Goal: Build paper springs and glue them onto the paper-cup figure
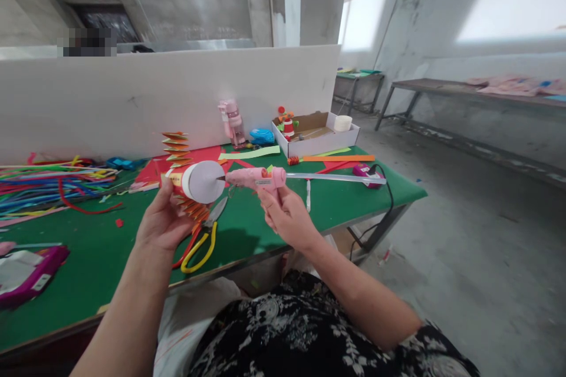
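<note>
My left hand (164,218) is closed around a paper cup (206,181) lying on its side, its round white end turned to the right. Folded orange paper strips (177,146) stick out from the cup above and below. In my right hand (289,215) is a pink hot glue gun (259,178), gripped by its handle. The gun's nozzle meets or nearly meets the cup's white end; I cannot tell whether they touch. A long clear glue stick (331,177) runs out of the gun's back. Below the cup lie scissors (204,241) with yellow and red handles.
On the green table (110,259) are colourful pipe cleaners (53,188), a purple-edged device (33,277), a pink bottle (233,123) and a blue object (262,136). A white box (322,140) holds a small figure (288,123) and a tape roll (343,123). A white partition (132,94) stands behind.
</note>
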